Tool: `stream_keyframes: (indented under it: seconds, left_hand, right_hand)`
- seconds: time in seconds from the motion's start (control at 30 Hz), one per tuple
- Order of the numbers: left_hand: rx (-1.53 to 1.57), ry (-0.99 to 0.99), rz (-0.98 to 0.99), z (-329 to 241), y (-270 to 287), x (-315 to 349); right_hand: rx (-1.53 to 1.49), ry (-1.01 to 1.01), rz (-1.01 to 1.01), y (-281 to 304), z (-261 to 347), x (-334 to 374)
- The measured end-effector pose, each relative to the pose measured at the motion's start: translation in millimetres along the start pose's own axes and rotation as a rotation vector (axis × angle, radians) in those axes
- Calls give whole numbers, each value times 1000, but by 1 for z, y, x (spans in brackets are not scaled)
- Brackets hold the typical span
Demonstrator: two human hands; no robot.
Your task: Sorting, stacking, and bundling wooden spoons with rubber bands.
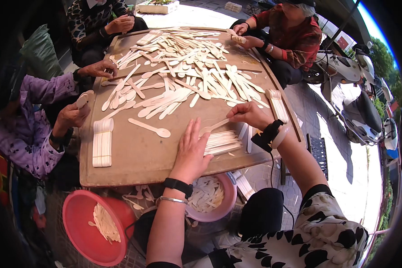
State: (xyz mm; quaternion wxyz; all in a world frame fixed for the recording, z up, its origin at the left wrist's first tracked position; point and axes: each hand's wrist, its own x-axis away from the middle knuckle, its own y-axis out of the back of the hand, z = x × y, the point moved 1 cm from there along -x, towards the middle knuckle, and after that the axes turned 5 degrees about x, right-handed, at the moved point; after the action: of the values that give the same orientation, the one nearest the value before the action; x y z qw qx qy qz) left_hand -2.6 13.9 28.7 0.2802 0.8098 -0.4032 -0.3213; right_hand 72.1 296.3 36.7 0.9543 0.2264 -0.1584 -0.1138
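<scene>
A stack of flat wooden spoons [223, 143] lies on the brown tabletop in front of me. My left hand [191, 152] rests against its left end, fingers stretched out and thumb along the near side. Between the thumb and fingers of my right hand [251, 115] is the end of a wooden spoon [215, 125], held just above the stack. The other end of that spoon is close to my left fingertips, partly hidden there. A large loose heap of wooden spoons [187, 67] covers the far half of the table. One single spoon [149, 128] lies apart, left of my left hand.
Banded spoon bundles lie at the left [102, 143] and right [278, 106]. A wooden strip [143, 73] crosses the table. Below its near edge stand a red basin [82, 228] and a pink bucket [230, 192] with spoons inside. Three people sit around, handling spoons. Scooters [344, 76] stand right.
</scene>
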Motion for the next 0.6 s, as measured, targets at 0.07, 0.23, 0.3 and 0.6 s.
stream_keyframes:
  seconds: [0.07,0.23,0.3,0.6]
  left_hand:
    - [-36,5,-4,5,-2,1]
    - [49,-15,54,6,-3,1]
    - [59,-5,47,5,-3,-1]
    - [92,-31,48,5,-5,-1]
  right_hand:
    - [129,20,238,-21,20,4]
    - [407,130,39,-9,43,-41]
    - [416,-9,-141,-14,46,-76]
    - [882,-295,-434,-39,78,-134]
